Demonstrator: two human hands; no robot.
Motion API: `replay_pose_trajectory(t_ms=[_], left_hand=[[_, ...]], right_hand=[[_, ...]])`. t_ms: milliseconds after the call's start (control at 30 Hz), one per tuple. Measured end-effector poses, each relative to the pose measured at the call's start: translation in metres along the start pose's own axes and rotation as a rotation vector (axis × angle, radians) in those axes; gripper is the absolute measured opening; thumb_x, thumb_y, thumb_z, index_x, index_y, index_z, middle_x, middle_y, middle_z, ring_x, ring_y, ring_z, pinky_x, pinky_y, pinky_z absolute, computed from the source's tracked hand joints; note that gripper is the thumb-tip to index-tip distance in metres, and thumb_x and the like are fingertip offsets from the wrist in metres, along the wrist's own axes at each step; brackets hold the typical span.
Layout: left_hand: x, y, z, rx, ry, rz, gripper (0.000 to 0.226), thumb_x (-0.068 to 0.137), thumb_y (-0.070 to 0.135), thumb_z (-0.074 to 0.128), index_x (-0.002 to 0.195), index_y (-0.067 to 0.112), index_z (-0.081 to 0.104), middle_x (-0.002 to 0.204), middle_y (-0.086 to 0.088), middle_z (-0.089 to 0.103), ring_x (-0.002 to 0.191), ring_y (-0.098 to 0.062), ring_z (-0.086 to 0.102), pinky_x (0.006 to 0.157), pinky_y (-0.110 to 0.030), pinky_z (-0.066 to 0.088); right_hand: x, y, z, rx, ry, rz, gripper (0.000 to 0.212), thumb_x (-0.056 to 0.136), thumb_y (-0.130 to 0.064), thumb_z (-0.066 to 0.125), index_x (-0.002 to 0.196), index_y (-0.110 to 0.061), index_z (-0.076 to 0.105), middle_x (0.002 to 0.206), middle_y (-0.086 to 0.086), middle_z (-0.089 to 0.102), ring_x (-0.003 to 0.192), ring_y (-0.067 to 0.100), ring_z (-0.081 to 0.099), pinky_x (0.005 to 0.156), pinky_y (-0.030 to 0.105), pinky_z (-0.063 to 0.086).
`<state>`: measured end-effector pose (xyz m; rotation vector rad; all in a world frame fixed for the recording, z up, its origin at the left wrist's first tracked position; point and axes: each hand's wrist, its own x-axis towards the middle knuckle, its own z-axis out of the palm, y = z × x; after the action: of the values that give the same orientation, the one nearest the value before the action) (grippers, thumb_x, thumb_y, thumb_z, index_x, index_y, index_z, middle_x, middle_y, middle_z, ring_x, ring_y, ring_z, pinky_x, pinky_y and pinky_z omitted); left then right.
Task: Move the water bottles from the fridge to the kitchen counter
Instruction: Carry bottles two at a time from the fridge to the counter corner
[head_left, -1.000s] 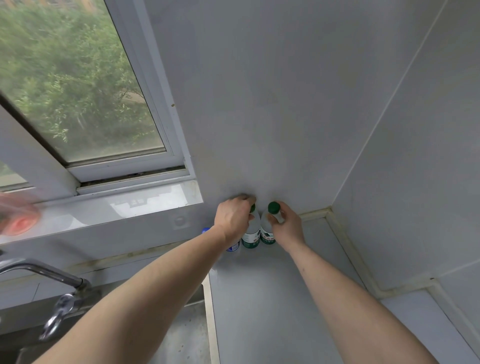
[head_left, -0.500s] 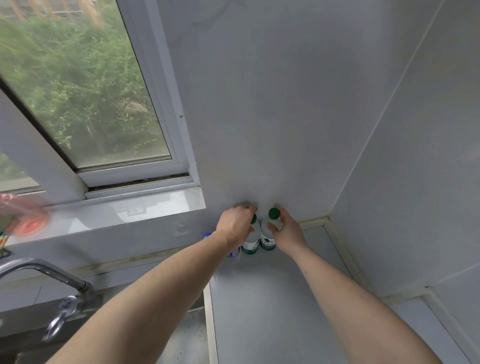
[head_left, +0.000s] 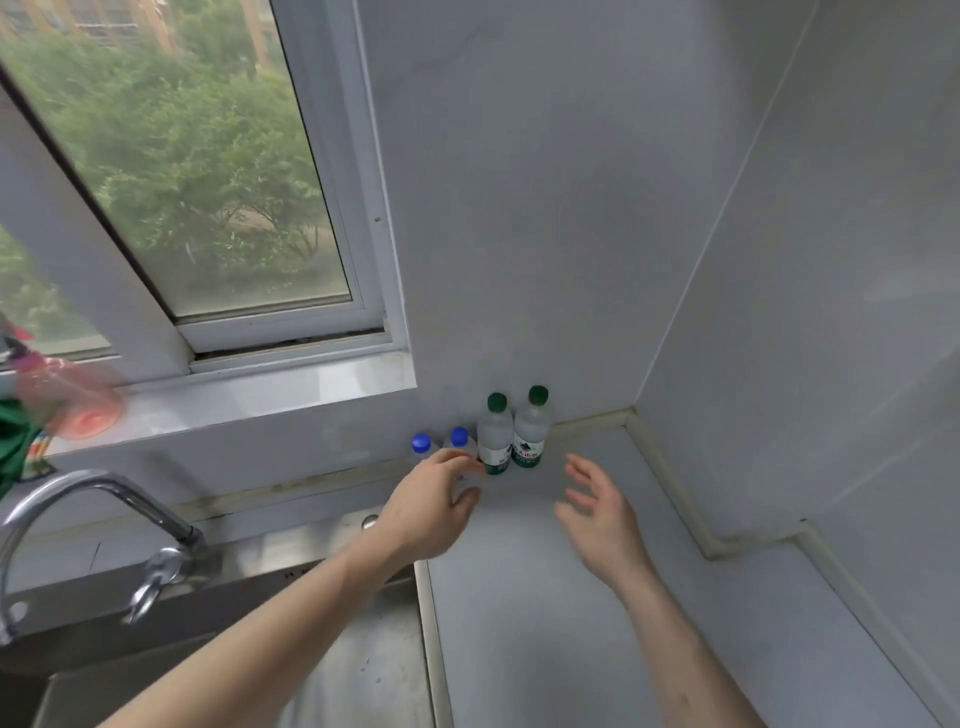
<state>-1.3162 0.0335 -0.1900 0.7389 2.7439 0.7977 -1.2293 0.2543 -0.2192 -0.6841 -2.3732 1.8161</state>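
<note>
Two clear water bottles with green caps stand upright side by side against the back wall, the left one (head_left: 494, 435) and the right one (head_left: 531, 428). To their left stand two shorter bottles with blue caps, one (head_left: 421, 445) at the far left and one (head_left: 460, 439) partly hidden behind my left hand. My left hand (head_left: 434, 506) hovers in front of the blue-capped bottles, fingers loosely curled, holding nothing. My right hand (head_left: 600, 512) is open, fingers spread, above the grey counter (head_left: 571, 623) a little in front of the green-capped bottles. The fridge is out of view.
A steel sink (head_left: 358, 665) with a chrome tap (head_left: 104, 499) lies left of the counter. A window sill (head_left: 234, 400) above it carries a blurred pink object (head_left: 72, 400). Walls close the counter at the back and right, with a raised step (head_left: 727, 545) on the right.
Both hands have let go of the green-capped bottles and drawn back toward me. The bottles stay standing by the wall.
</note>
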Motion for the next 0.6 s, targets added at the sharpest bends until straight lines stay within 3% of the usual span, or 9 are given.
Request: replay_pose_trajectory(t_ms=[100, 200, 400, 600], left_hand=[[-0.042, 0.004, 0.000, 0.053, -0.123, 0.008, 0.040, 0.102, 0.038, 0.057, 0.141, 0.034, 0.056, 0.154, 0.014, 0.043, 0.131, -0.015, 0.051, 0.105, -0.027, 0.040], [-0.070, 0.018, 0.000, 0.089, -0.142, 0.071, 0.041, 0.103, 0.042, 0.054, 0.144, 0.037, 0.051, 0.157, 0.015, 0.038, 0.139, -0.013, 0.042, 0.110, -0.028, 0.037], [-0.101, 0.050, 0.008, 0.096, -0.202, 0.188, 0.041, 0.103, 0.044, 0.054, 0.144, 0.041, 0.048, 0.159, 0.017, 0.035, 0.138, -0.011, 0.042, 0.112, -0.033, 0.040], [-0.119, 0.089, 0.034, 0.139, -0.309, 0.361, 0.043, 0.103, 0.045, 0.054, 0.145, 0.042, 0.047, 0.160, 0.017, 0.032, 0.142, -0.011, 0.037, 0.115, -0.029, 0.034]], right_hand=[[-0.044, 0.000, -0.009, -0.146, -0.112, -0.015, 0.062, 0.097, -0.008, 0.063, 0.148, -0.040, 0.049, 0.151, -0.016, 0.052, 0.136, 0.014, 0.055, 0.103, 0.031, 0.050], [-0.077, 0.000, -0.021, -0.259, -0.146, -0.033, 0.059, 0.098, -0.024, 0.066, 0.148, -0.049, 0.047, 0.151, -0.016, 0.052, 0.141, 0.007, 0.048, 0.110, 0.032, 0.046], [-0.143, 0.006, -0.035, -0.291, -0.048, -0.033, 0.060, 0.099, -0.038, 0.066, 0.153, -0.047, 0.042, 0.147, -0.032, 0.042, 0.144, 0.001, 0.041, 0.121, 0.032, 0.038], [-0.228, 0.028, -0.055, -0.311, 0.089, 0.086, 0.060, 0.102, -0.043, 0.061, 0.156, -0.051, 0.034, 0.147, -0.037, 0.034, 0.145, -0.005, 0.034, 0.113, 0.018, 0.028]])
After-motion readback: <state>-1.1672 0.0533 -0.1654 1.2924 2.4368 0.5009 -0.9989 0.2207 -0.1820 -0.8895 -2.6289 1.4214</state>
